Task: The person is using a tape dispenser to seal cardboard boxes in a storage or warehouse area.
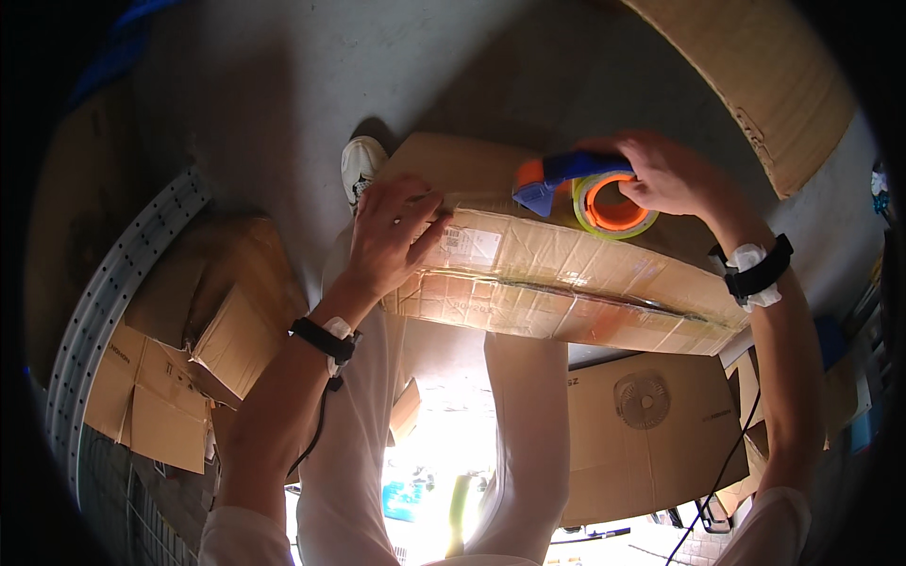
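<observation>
A cardboard box [538,283] lies before me, its near face creased and crossed by strips of clear tape, with a dark line along its middle seam. A white label [471,245] is stuck near its left end. My left hand [396,237] rests on the box's upper left edge, fingers bent and apart. Above the box, my right hand [662,173] grips a blue and orange tape dispenser [555,177]; it carries a tape roll [614,205] with an orange core. The right fingers are slightly blurred, and some are hidden behind the dispenser.
Open cardboard boxes [233,304] stand at the left beside a perforated metal upright [120,311]. A large box with a printed fan [651,439] is at the lower right. Another cardboard piece [764,78] reaches in at the upper right. Black cables hang near both arms.
</observation>
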`<state>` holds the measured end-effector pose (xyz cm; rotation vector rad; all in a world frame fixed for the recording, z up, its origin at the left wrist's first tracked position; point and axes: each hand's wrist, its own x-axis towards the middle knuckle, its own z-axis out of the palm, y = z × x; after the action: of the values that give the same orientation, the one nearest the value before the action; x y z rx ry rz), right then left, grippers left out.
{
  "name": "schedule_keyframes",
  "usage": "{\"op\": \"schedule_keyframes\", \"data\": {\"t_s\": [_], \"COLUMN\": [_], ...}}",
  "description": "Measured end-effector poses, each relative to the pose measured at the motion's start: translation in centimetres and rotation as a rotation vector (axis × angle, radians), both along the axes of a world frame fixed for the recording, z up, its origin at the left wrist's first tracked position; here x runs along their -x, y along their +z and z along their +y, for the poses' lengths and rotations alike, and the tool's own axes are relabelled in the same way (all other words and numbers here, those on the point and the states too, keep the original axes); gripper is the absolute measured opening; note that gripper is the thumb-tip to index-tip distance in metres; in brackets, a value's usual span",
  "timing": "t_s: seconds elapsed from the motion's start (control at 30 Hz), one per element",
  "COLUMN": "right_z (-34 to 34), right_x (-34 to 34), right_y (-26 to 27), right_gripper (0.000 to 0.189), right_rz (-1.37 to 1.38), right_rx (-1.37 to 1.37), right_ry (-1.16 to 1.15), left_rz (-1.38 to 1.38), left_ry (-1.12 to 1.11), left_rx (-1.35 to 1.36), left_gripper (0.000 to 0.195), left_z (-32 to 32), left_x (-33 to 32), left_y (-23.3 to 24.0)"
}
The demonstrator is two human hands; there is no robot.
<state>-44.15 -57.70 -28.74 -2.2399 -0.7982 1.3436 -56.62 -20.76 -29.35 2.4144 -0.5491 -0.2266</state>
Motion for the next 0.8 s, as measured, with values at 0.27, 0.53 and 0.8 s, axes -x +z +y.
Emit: {"op": "schedule_keyframes", "data": {"t_s": [0.27,0.53,0.8], "right_z": [-0.6,0.8,1.5], "right_x": [-2.0,-1.9,-0.9], "right_y": [0.1,1.1,1.3], "right_gripper": [0.063,0.061,0.068], "right_rz": [-0.264,-0.204,-0.078], "right_rx": [-0.211,-0.063,0.099], "right_ry": [-0.068,0.001,0.166], "left_rz": [0.037,0.055,0.043], "left_ry": [0.042,-0.014,-0.022], "left_rx": [0.019,0.002,0.038], "left_gripper": [0.041,0.033,0.03], "left_z": [-0.2,0.4,0.1], "left_x": [-0.1,-0.9,-1.5], "left_y": [0.0,0.0,0.6]}}
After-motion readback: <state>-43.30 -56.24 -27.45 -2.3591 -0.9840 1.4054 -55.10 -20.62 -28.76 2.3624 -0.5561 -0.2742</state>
